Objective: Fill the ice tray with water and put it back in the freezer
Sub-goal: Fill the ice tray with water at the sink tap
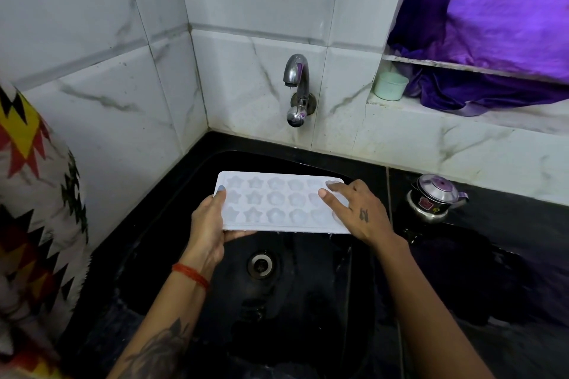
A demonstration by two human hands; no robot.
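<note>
A white ice tray (277, 203) with star and round moulds is held level over the black sink (184, 181), below the chrome tap (296, 83). My left hand (209, 224) grips the tray's left end, thumb on top and fingers underneath. My right hand (357, 212) rests on the tray's right end with its fingers laid flat over the moulds. No stream runs from the tap; a single drop hangs at its spout. I cannot tell whether the moulds hold water.
The sink drain (261, 264) lies under the tray. A small steel kettle (434, 197) stands on the black counter at the right. A pale green cup (390, 86) and purple cloth (492, 40) sit on the window ledge. A patterned fabric (37, 209) hangs at the left.
</note>
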